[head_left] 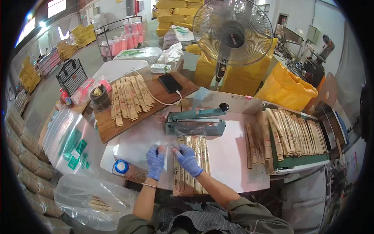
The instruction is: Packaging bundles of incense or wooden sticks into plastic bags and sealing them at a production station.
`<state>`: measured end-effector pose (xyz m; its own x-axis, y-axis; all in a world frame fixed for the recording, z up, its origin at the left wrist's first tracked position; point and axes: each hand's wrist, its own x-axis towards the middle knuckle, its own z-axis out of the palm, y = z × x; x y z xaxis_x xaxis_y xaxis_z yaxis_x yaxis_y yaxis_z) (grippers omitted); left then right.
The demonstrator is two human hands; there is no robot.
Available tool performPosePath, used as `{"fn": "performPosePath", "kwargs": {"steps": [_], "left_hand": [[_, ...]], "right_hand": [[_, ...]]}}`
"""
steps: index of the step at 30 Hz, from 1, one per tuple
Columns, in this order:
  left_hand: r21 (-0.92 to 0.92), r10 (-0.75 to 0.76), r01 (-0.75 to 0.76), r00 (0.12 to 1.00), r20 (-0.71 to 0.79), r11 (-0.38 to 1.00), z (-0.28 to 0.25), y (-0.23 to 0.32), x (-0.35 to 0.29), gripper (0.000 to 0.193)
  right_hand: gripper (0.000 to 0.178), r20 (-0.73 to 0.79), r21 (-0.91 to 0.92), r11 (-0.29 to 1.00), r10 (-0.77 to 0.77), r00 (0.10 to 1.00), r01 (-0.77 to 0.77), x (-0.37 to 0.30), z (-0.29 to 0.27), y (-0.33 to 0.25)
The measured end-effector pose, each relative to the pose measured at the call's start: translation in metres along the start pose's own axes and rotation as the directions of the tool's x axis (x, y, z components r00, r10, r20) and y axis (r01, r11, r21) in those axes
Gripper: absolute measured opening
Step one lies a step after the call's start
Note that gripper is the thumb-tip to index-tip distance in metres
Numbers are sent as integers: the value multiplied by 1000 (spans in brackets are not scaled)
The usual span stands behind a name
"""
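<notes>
In front of the sealer (196, 124), your left hand (156, 162) and right hand (187, 159) pinched what seemed clear film (168, 151), while the paper packets (190, 183), long axes toward the sealer, lay nearer the right hand.

A clear plastic bag (168, 153), thin and glossy, is a little left of the middle of the white worktop (237, 160); its outline is hard to make out. Just right of it, slim tan paper-wrapped packets (190, 182) with dark markings lie side by side, near ends at the front edge.
</notes>
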<state>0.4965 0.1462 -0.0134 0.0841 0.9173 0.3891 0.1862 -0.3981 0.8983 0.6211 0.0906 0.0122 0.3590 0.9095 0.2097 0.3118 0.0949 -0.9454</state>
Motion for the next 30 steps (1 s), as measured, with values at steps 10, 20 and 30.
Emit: {"fn": "performPosePath", "kwargs": {"steps": [10,20,30], "left_hand": [[232,95,-22,947,-306,972,-8,9,-2,32],[-21,-214,223,899,-383,975,-33,-24,21,35],[712,13,42,997,-71,701,-30,-75,29,58]], "right_hand": [[14,-27,360,933,-16,1000,25,-2,-2,11],[27,-129,-191,981,-60,990,34,29,-36,36],[33,-47,-272,944,-205,978,185,-13,-8,29]]}}
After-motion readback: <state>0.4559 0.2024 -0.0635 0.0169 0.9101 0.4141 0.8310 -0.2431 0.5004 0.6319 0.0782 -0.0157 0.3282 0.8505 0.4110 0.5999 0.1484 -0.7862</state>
